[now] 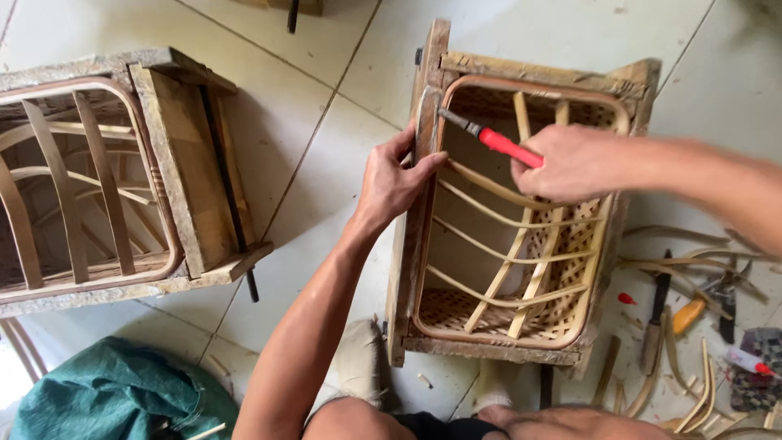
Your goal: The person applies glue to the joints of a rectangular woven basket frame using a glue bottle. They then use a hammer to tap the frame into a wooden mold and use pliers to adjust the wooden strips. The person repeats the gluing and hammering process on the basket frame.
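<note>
A wooden box frame (411,244) stands on the tiled floor in front of me, with a partly woven bamboo basket (562,310) inside it. My left hand (393,181) grips the frame's left edge near the top, thumb resting on the basket rim. My right hand (570,163) is shut on a red-handled tool (498,143) whose dark metal tip touches the rim at the upper left corner. Curved bamboo strips (505,257) cross the basket's open middle.
A second wooden frame with a bamboo basket (90,187) stands at the left. A green cloth bag (106,399) lies at the lower left. Loose bamboo strips, a knife (656,314), and other hand tools (717,301) lie scattered at the right.
</note>
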